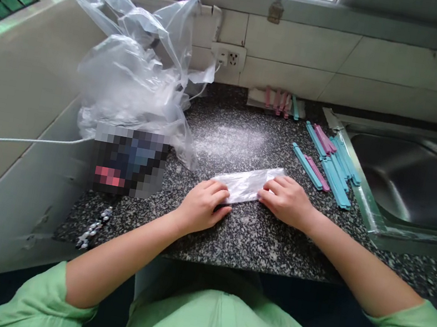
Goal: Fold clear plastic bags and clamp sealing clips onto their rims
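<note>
The folded clear plastic (245, 187) lies flat on the speckled countertop (246, 247), in front of the person, a long narrow strip with a hand at either end. The left hand (203, 206) grasps its left end, fingertips curled on the film and thumb at the near side; the right hand (287, 201) holds down its right end with bent fingers. To keep the strip neat, both ends want even, light tension, with the fingertips pressing outward from the middle so trapped air escapes and creases run straight. Too hard a pull would likely skew the layers, and lifting one hand early could let the slippery film spring open. Right of the plastic are loose turquoise and pink clips (330, 163), and beyond them the sink (406, 174); left of it and farther back, a crumpled clear bag (130, 86) bulges upward.
</note>
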A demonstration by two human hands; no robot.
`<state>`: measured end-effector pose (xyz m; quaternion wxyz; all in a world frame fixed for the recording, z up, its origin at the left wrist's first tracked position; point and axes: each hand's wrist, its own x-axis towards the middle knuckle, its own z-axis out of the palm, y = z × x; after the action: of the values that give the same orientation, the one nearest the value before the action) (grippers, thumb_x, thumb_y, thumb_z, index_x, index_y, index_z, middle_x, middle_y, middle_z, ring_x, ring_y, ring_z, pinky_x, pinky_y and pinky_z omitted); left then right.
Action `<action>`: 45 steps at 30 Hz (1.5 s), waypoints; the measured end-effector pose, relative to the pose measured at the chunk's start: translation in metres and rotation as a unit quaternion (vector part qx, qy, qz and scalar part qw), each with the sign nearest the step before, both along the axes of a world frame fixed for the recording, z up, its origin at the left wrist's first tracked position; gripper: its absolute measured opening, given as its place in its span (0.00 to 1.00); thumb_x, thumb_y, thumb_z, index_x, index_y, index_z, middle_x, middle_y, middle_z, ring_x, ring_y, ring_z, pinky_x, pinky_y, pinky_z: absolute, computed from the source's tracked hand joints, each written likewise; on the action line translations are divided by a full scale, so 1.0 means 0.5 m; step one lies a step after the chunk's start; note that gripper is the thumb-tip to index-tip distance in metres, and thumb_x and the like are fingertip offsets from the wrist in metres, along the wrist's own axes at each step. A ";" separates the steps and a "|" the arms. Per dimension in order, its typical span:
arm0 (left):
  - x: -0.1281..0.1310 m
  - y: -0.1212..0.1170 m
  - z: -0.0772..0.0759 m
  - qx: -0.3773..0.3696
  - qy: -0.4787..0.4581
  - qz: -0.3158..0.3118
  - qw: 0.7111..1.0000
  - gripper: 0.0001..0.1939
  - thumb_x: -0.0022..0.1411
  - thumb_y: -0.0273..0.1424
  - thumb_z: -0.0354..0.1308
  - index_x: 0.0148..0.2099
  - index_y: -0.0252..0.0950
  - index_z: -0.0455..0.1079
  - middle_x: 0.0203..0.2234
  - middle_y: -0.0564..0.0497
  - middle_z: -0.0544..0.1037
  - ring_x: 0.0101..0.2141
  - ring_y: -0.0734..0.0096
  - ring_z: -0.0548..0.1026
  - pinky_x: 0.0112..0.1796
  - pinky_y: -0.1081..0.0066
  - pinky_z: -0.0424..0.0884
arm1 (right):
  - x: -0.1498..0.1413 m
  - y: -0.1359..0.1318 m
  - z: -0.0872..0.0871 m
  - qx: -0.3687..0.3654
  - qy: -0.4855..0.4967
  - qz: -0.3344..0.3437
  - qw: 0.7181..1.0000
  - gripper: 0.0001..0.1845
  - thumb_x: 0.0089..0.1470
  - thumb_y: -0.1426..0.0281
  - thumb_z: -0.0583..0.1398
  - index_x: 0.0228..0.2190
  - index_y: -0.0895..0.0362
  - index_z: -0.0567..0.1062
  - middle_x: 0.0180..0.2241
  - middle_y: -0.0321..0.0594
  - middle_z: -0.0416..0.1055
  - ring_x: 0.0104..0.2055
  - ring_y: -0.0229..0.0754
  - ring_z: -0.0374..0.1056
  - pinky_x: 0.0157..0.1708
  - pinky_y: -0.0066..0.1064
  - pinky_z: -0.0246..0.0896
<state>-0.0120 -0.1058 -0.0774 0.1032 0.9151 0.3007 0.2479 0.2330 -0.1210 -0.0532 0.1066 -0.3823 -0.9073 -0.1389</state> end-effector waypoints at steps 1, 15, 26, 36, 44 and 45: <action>-0.001 0.000 0.001 0.001 -0.007 0.007 1.000 0.10 0.58 0.32 0.52 0.39 0.34 0.69 0.37 0.42 0.74 0.39 0.61 0.70 0.41 0.61 0.68 | -0.002 0.001 -0.002 0.000 -0.001 0.003 1.000 0.11 0.55 0.74 0.53 0.28 0.57 0.74 0.28 0.43 0.71 0.32 0.41 0.59 0.32 0.33 0.48; 0.100 0.034 0.061 0.128 0.078 0.011 0.989 0.12 0.61 0.28 0.46 0.32 0.34 0.69 0.30 0.45 0.76 0.35 0.61 0.71 0.36 0.63 0.64 | -0.024 -0.005 0.027 0.042 0.090 -0.062 0.993 0.13 0.54 0.63 0.55 0.31 0.58 0.74 0.30 0.45 0.71 0.33 0.44 0.60 0.33 0.35 0.50; 0.011 0.125 0.096 -0.323 -0.324 0.092 0.885 0.09 0.51 0.36 0.57 0.28 0.34 0.69 0.21 0.53 0.72 0.23 0.76 0.68 0.27 0.73 0.64 | 0.007 0.015 0.073 -0.413 0.372 -0.151 0.817 0.18 0.52 0.60 0.55 0.24 0.60 0.75 0.21 0.38 0.69 0.23 0.36 0.61 0.22 0.27 0.54; 0.021 0.128 0.078 -0.559 -0.406 0.100 0.716 0.20 0.42 0.45 0.63 0.30 0.33 0.68 0.19 0.55 0.70 0.18 0.80 0.65 0.20 0.78 0.59 | -0.019 -0.008 0.042 -0.562 0.403 -0.176 0.700 0.19 0.46 0.57 0.59 0.20 0.62 0.73 0.18 0.33 0.62 0.20 0.30 0.53 0.19 0.24 0.45; 0.024 0.121 0.073 -0.559 -0.410 0.073 0.717 0.12 0.42 0.33 0.64 0.23 0.32 0.64 0.15 0.58 0.65 0.18 0.83 0.62 0.22 0.79 0.59 | -0.031 -0.014 0.027 -0.579 0.451 -0.185 0.654 0.20 0.44 0.55 0.60 0.25 0.62 0.74 0.20 0.35 0.66 0.21 0.32 0.60 0.21 0.25 0.54; 0.025 0.119 0.074 -0.561 -0.416 0.070 0.712 0.12 0.42 0.32 0.64 0.22 0.33 0.63 0.15 0.58 0.66 0.19 0.83 0.63 0.23 0.78 0.60 | -0.032 -0.013 0.027 -0.582 0.441 -0.185 0.658 0.20 0.44 0.56 0.60 0.26 0.62 0.74 0.21 0.36 0.67 0.21 0.32 0.60 0.21 0.25 0.55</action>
<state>0.0007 -0.0464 -0.0406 0.6943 0.4698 0.3742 0.3964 0.2168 -0.1276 -0.0398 0.2221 -0.5427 -0.5601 0.5852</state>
